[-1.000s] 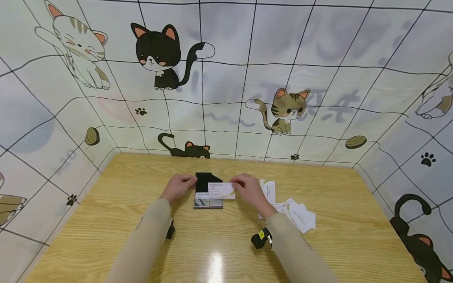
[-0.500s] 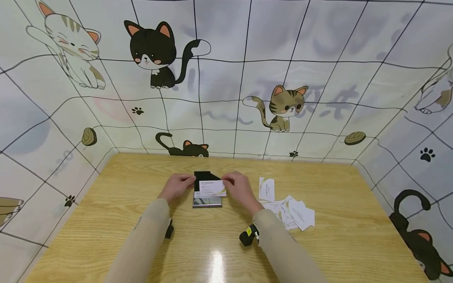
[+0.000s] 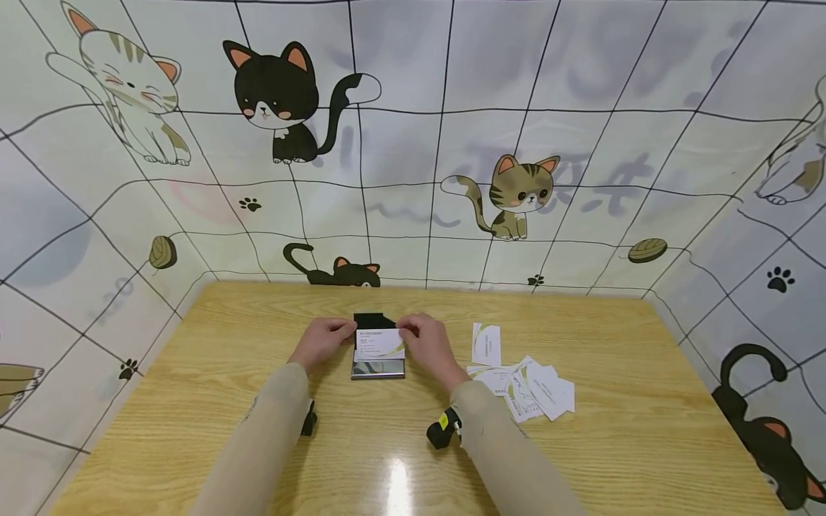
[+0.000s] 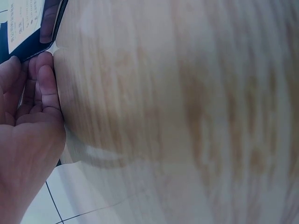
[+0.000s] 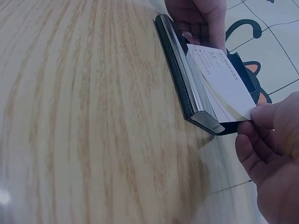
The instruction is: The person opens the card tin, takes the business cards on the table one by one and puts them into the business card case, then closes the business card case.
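A black business card case (image 3: 378,368) with a shiny metal pocket lies opened out on the table, its black flap (image 3: 371,320) toward the wall. My left hand (image 3: 320,341) pinches the case's left edge between thumb and fingers. At the opposite side my right hand (image 3: 429,349) pinches the right end of a white business card (image 3: 378,344). This card lies over the case, in line with its width. In the right wrist view the card (image 5: 226,86) sits right beside the metal rim (image 5: 189,74); whether its edge is under the rim is hard to tell.
To the right, a loose pile of white business cards (image 3: 545,393) lies fanned out on the wooden table (image 3: 645,430). One card (image 3: 487,344) lies apart, just behind the pile. A cloth wall (image 3: 413,143) printed with cats rises at the table's far edge.
My right hand has moved left with the business card, from sticking out past the case's right side to lying squarely over it. The left hand has kept its hold on the case.
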`<control>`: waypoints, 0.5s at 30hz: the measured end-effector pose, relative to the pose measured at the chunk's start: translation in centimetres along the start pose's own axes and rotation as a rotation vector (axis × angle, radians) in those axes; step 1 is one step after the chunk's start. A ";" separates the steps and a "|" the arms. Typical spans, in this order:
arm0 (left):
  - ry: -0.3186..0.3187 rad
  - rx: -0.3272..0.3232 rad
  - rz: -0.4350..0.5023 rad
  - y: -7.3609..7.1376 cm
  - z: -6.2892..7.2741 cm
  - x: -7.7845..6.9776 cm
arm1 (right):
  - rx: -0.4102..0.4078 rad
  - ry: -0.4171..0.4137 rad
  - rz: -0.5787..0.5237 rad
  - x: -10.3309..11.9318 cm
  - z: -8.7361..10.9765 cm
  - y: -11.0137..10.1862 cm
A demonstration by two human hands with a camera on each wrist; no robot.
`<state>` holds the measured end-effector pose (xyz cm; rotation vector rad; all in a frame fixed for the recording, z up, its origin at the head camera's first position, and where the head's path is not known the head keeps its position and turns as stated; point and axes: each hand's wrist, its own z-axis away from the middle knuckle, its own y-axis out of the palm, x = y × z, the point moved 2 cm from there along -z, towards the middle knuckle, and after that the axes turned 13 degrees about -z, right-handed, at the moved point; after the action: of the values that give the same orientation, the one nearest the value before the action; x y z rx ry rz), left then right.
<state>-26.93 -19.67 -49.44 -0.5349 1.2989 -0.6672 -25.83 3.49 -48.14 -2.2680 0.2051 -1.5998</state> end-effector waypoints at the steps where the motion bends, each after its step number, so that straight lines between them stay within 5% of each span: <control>1: 0.005 0.001 0.000 0.0 0.0 0.0 | -0.002 -0.002 0.000 0.0 0.0 0.0; 15: -0.010 -0.001 0.018 0.1 0.0 -0.1 | -0.002 0.003 0.006 -0.1 0.1 0.1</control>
<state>-26.92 -19.58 -49.45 -0.5265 1.2939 -0.6483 -25.73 3.48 -48.25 -2.2649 0.2143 -1.6008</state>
